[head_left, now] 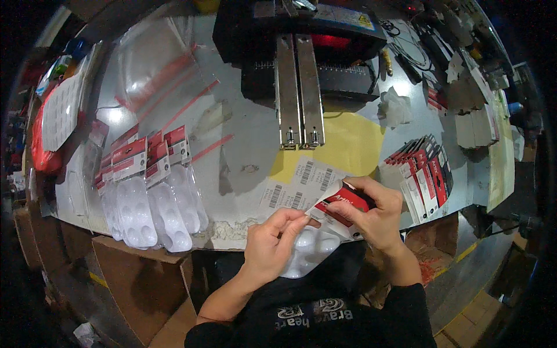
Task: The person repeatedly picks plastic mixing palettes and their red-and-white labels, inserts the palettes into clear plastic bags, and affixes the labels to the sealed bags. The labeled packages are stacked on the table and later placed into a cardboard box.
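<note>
In front of me my right hand (380, 214) grips a folded red and white header card (351, 200), its thumb pressed on the printed face. My left hand (268, 240) pinches at the card's lower left side, thumb against fingers; what exactly lies in that pinch is partly hidden. Just below the card hangs a white plastic paint palette (316, 248) with round wells, over the table's front edge. A sheet of barcode labels (304, 180) lies flat beyond my hands.
Left, several carded palettes (154, 211) lie overlapping beside clear plastic bags (154, 64). A black machine (336, 78) with two metal arms (299, 93) stands at the back. Fanned header cards (420, 174) lie right, near crumpled tissue (395, 107). Cardboard boxes (133, 290) stand below the table.
</note>
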Motion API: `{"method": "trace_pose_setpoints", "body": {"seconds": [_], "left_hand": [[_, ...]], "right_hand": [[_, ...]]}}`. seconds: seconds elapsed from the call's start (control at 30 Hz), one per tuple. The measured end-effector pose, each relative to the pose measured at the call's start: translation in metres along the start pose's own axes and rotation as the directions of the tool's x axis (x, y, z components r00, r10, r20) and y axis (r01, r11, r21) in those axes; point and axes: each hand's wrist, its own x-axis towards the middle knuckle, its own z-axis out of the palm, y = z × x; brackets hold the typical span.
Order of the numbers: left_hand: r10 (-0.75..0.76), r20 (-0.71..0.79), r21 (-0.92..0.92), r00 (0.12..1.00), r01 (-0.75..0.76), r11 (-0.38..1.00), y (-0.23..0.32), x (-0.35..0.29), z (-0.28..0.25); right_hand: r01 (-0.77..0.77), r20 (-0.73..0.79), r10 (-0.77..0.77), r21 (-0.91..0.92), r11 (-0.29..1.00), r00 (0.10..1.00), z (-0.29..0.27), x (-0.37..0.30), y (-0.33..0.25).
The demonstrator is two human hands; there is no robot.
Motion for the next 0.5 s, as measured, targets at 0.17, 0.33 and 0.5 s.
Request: {"method": "trace_pose_setpoints", "body": {"seconds": [0.17, 0.33, 0.5], "left_hand": [[-0.036, 0.024, 0.018, 0.999, 0.035, 0.999, -0.0007, -0.0037, -0.0020], [0.005, 0.032, 0.042, 0.999, -0.007, 0.999, -0.0017, -0.0040, -0.0065], [0.018, 0.049, 0.008, 0.999, -0.018, 1.000, 0.0000, -0.0041, -0.0081]], "right_hand": [[0.057, 0.111, -0.070, 0.114, 0.992, 0.991, 0.0038, 0.0020, -0.0025], [0.048, 0.208, -0.085, 0.178, 0.983, 0.975, 0.0019, 0.0023, -0.0008], [0.241, 0.184, -0.248, 0.060, 0.969, 0.951, -0.0025, 0.0071, 0.0046]]}}
